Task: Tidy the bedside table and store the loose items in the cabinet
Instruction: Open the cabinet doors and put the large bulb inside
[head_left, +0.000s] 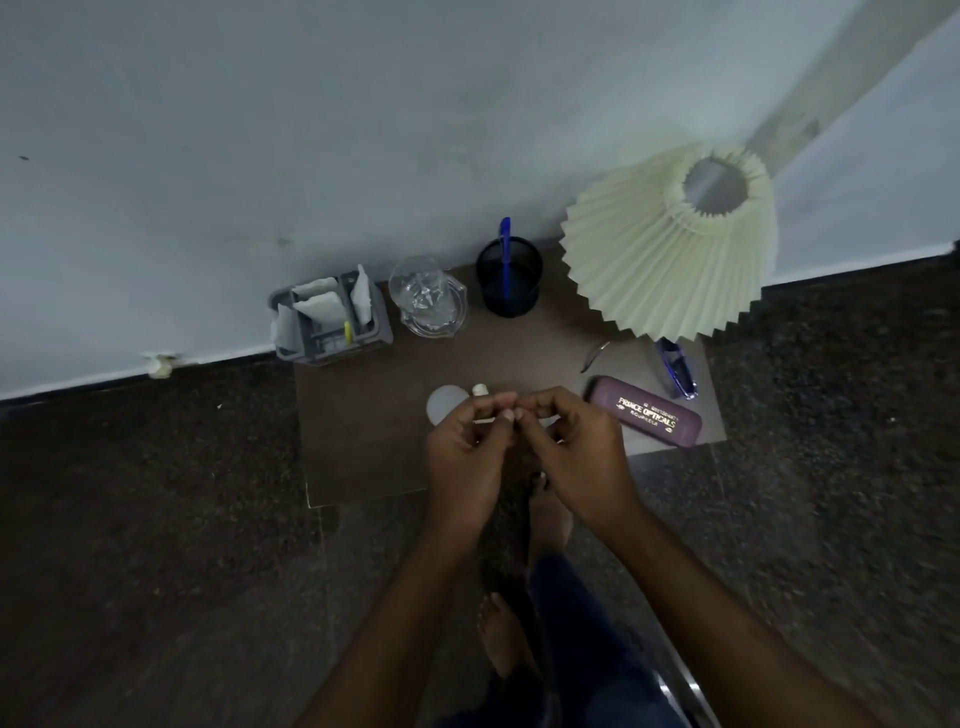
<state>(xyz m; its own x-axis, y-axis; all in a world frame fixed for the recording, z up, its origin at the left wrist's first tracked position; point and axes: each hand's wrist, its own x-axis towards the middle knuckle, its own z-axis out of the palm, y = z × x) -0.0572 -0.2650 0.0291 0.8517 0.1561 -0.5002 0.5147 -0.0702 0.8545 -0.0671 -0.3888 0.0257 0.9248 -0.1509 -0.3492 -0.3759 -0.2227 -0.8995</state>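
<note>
My left hand (467, 457) and my right hand (576, 452) meet fingertip to fingertip above the front of the brown bedside table (363, 441). Both are pinched on a small white item (487, 420), which is mostly hidden by the fingers. Just behind the hands, a round grey disc (445, 404) and a small white cap (480, 388) lie on the table. To the right lie a maroon glasses case (647, 413), a blue stapler-like item (675, 371) and metal tweezers (594, 356).
Along the wall stand a grey caddy with papers (330, 317), a clear glass jar (428, 299), a black mesh pen cup with a blue pen (509, 280) and a pleated cream lamp (670, 244). Dark speckled floor surrounds the table; my bare feet are below.
</note>
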